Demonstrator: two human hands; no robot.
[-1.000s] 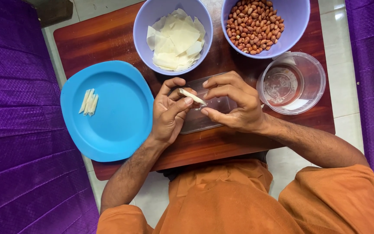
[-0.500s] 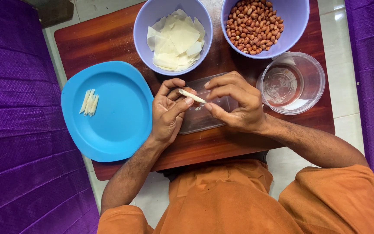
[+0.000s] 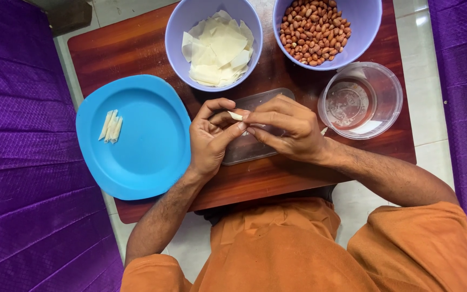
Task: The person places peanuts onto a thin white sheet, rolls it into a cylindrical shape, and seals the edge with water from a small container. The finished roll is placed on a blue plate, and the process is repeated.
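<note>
My left hand point(image 3: 209, 138) and my right hand point(image 3: 285, 130) meet over a clear plastic lid point(image 3: 244, 148) at the middle of a dark wooden table point(image 3: 131, 48). Between the fingertips of both hands I pinch a small pale rolled wrapper point(image 3: 235, 115); most of it is hidden by my fingers. Just beyond my hands stands a lavender bowl point(image 3: 177, 27) filled with flat pale wrapper pieces point(image 3: 217, 48). To the left lies a blue plate point(image 3: 147, 140) carrying three thin rolled wrappers point(image 3: 109, 126).
A second lavender bowl point(image 3: 366, 32) of peanuts point(image 3: 314, 30) sits at the far right of the table. Below it is a clear round container point(image 3: 390, 100) holding a little liquid. Purple cushions point(image 3: 22, 162) flank the table on both sides. My orange-clothed knees point(image 3: 298, 254) are beneath.
Both hands stay over the lid. My right fingers have closed further over the roll, covering more of it; its visible tip now points left.
</note>
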